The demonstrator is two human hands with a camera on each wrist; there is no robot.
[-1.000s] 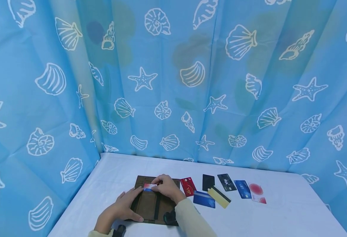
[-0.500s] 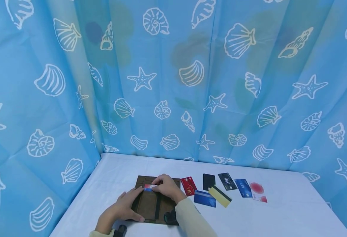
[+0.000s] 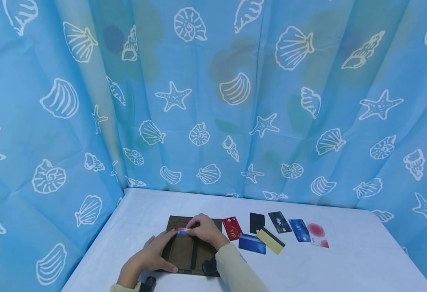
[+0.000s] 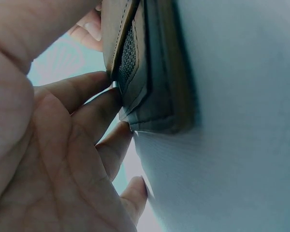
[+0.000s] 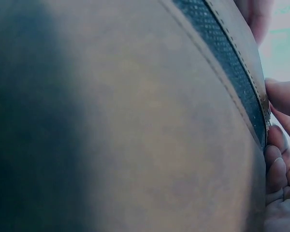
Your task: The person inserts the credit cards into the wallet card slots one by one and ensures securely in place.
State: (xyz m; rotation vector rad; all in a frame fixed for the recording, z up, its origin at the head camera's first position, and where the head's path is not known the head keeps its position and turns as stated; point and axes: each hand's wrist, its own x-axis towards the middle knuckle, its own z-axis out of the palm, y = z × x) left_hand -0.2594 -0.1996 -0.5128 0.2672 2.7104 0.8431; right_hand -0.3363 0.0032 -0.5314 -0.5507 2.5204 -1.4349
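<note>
An unfolded brown wallet (image 3: 181, 252) lies on the white table, with a dark band (image 3: 194, 253) running down its middle. My right hand (image 3: 205, 230) pinches a red, white and blue card (image 3: 182, 231) at the wallet's upper part, where only a strip of it shows. Spread along the wallet's left side, my left hand (image 3: 152, 255) has its thumb at the near edge and its fingertips near the card. In the left wrist view, extended fingers (image 4: 94, 116) touch the wallet's edge. Stitching and dark mesh (image 5: 232, 63) show close up in the right wrist view.
Right of the wallet lie a red VIP card (image 3: 232, 228), a black card (image 3: 257, 223), a blue card (image 3: 250, 244), a gold card (image 3: 271, 240), a dark VIP card (image 3: 280, 222), another blue card (image 3: 299, 230) and a pink-and-white card (image 3: 317, 235). A blue shell-print curtain (image 3: 213, 121) stands behind.
The pinched card's visible strip has become slightly narrower as it goes down into the wallet. Both hands stay almost in place, and the head view shifts slightly.
</note>
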